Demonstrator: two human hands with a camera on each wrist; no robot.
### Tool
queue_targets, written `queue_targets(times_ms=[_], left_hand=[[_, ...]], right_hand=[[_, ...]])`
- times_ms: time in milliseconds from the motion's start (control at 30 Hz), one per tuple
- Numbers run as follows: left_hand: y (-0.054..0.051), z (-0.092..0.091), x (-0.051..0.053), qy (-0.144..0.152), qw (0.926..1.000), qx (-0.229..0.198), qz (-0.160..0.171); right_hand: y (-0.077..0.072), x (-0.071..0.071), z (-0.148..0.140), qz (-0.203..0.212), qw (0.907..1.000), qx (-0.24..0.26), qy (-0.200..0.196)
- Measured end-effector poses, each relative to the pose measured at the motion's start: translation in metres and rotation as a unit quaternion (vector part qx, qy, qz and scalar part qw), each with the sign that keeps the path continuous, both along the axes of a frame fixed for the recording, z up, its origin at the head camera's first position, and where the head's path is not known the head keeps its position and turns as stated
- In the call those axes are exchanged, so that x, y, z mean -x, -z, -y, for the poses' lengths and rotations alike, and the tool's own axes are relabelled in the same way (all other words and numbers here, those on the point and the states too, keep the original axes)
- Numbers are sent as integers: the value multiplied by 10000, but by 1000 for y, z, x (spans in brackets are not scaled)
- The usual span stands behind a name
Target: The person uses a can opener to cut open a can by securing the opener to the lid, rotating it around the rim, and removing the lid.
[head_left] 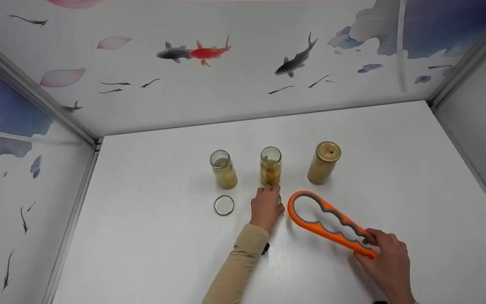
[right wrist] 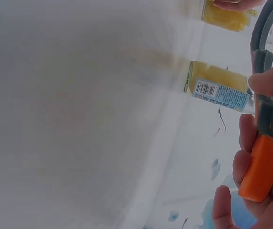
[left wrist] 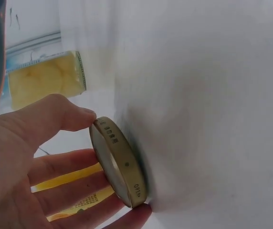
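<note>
My left hand [head_left: 266, 207] is low over the table, just in front of the middle glass jar [head_left: 271, 171]. In the left wrist view its thumb and fingers hold a gold jar lid [left wrist: 129, 169] by the edge, tilted close to the white surface. The middle jar is uncapped, with yellow contents. To the right, my right hand [head_left: 388, 258] grips the handle end of an orange and grey jar opener [head_left: 321, 230]. The opener's wide looped end points toward the jars.
An uncapped jar [head_left: 226, 175] stands on the left, with a loose lid [head_left: 224, 205] in front of it. A jar with its gold lid on [head_left: 322, 166] stands on the right. White panels with painted fish [head_left: 295, 62] enclose the white table [head_left: 141, 236].
</note>
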State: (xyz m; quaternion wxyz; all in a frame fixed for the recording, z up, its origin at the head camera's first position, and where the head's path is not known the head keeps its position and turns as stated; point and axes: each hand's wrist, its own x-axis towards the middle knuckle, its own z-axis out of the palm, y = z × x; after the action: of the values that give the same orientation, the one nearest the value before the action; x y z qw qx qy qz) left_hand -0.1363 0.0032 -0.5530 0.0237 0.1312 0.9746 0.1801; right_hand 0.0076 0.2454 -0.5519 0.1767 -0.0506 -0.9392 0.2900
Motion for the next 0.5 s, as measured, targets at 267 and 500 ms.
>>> queue_targets(times_ms=[267,500], left_hand=[[3,-1,-2,58,9994,199,-274],[1,-2,-4,32,9977,197,-648]], right_hand=[[2,-3,0,84,9999,43,-55],[1,-4,-2,-131,9997,203,-74]])
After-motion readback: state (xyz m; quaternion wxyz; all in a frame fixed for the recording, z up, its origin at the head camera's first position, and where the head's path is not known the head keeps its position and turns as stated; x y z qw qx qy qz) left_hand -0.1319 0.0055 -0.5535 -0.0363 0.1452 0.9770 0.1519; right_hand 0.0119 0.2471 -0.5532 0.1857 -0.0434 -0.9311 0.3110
